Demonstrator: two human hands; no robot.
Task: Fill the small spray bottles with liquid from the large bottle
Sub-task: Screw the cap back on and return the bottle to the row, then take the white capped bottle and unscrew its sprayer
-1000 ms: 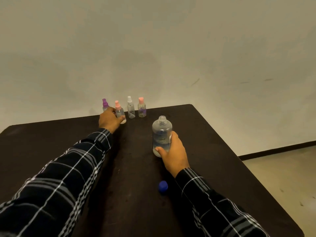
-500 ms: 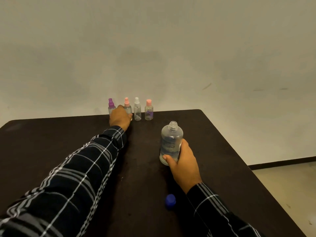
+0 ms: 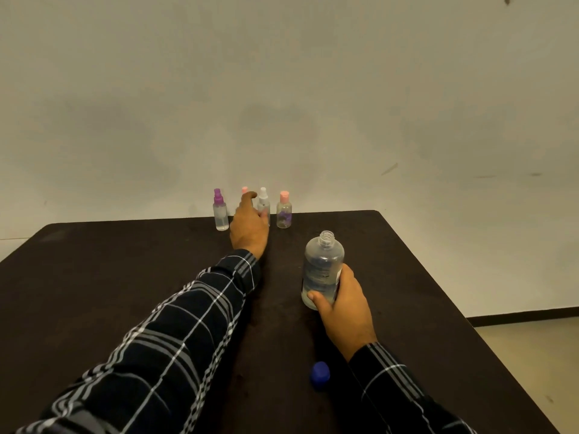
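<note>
A dark brown worktop (image 3: 94, 292) with rounded corners stands against a pale, scuffed wall (image 3: 282, 89). A strip of light floor (image 3: 532, 346) and a dark skirting board (image 3: 520, 317) show past its right edge. Four small spray bottles stand in a row at the far edge: a purple-capped one (image 3: 221, 213), a pink-capped one (image 3: 244, 190) mostly hidden, a white-capped one (image 3: 263, 200) and another pink-capped one (image 3: 284, 213). The left hand (image 3: 249, 228) reaches into the row over the hidden bottle, with its fingers (image 3: 250, 195) partly curled and the thumb against the white-capped one. I cannot tell whether it grips anything. The right hand (image 3: 343, 305) wraps its fingers round the lower part of the large bottle (image 3: 322, 264), which is uncapped and near the middle of the worktop. Its label is too blurred to read. A blue cap (image 3: 320, 374) lies toward the near edge, beside the right wrist.
</note>
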